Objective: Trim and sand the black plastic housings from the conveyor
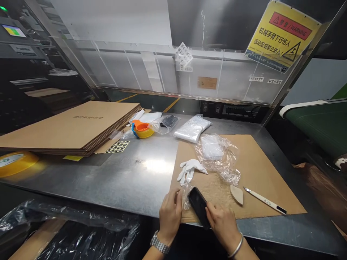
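Observation:
My right hand (222,224) grips the lower right side of a black phone case (200,205), its rimmed hollow side facing up, tilted over the front edge of the table. Against the case's left side is a small clear plastic bag (186,198). My left hand (171,211) has its fingers curled at that bag, thumb against the plastic; the fingertips are partly hidden. Just beyond lies a white glove (191,169). To the right, a tan wedge-shaped pad (236,195) and a white pen-like knife (264,200) rest on a cardboard sheet (252,162).
Crumpled clear wrap (229,159) and a packet of white bags (192,128) lie farther back. An orange-and-blue tape dispenser (143,129) stands near stacked cardboard (67,124). A plastic-lined box (81,234) sits below the table at left. A transparent screen (130,68) spans the back.

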A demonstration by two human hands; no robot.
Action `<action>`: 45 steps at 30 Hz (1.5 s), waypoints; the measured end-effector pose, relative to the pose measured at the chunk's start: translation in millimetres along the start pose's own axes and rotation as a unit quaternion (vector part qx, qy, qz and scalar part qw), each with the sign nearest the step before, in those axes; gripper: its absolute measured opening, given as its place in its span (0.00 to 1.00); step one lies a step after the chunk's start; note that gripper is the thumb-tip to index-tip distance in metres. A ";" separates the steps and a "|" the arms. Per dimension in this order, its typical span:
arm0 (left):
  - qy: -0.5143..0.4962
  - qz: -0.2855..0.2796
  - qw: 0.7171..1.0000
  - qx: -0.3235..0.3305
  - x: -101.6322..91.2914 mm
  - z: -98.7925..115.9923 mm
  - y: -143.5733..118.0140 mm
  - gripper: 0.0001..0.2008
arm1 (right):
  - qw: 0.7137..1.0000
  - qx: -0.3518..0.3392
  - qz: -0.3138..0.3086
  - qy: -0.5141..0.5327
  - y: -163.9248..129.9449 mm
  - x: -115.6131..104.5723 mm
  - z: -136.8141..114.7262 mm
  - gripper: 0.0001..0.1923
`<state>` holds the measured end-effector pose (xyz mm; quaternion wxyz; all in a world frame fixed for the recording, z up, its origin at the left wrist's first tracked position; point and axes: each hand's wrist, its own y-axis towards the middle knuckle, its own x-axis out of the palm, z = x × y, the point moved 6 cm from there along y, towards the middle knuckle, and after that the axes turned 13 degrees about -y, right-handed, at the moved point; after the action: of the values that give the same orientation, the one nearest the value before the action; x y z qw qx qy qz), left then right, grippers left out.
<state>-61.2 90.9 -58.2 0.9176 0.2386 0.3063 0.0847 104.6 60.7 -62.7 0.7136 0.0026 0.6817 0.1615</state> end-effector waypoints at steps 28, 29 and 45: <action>0.026 -0.129 0.987 0.092 8.9 38.4 -1.1 0.10 | 0.991 0.008 -0.093 0.095 25.8 9.8 -6.3 0.15; 0.014 -0.142 0.983 0.115 10.8 45.9 -4.1 0.10 | 0.990 0.011 -0.095 0.103 24.9 11.0 -9.8 0.20; -0.073 -0.207 0.973 0.079 -5.2 88.1 3.8 0.09 | 0.933 0.072 -0.112 0.335 25.6 -4.8 -19.1 0.14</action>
<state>-12.3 58.7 7.9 0.9134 0.2473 0.2871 -0.1487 80.1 79.7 -53.7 0.4554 -0.0762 0.8868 0.0222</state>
